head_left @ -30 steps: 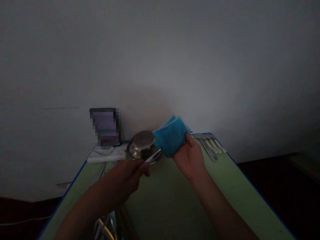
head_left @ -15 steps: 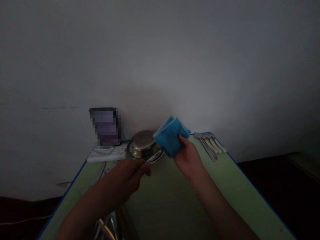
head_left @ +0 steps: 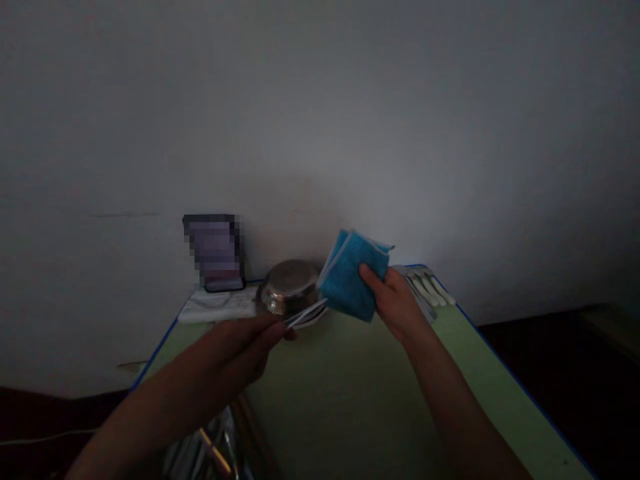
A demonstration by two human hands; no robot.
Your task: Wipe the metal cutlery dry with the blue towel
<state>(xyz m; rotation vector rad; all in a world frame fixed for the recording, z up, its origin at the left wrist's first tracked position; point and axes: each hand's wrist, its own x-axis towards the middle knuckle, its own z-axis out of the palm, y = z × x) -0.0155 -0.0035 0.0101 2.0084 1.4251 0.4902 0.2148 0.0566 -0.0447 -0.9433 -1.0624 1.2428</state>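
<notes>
Left hand point(head_left: 247, 350) has fingers closed on the near-left end of 1 slim metal utensil point(head_left: 307, 313), exact type unclear, held over the far part of the green table point(head_left: 320, 400), long axis running near left to far right. Right hand point(head_left: 394, 297) grips a folded blue cloth point(head_left: 350, 283), thumb on its near face, other fingers mostly hidden; cloth lies right of the utensil's far tip, contact can't be told, right hand nearer that tip. Upturned metal bowl point(head_left: 290, 280) just beyond, white-handled cutlery point(head_left: 429, 287) far right.
</notes>
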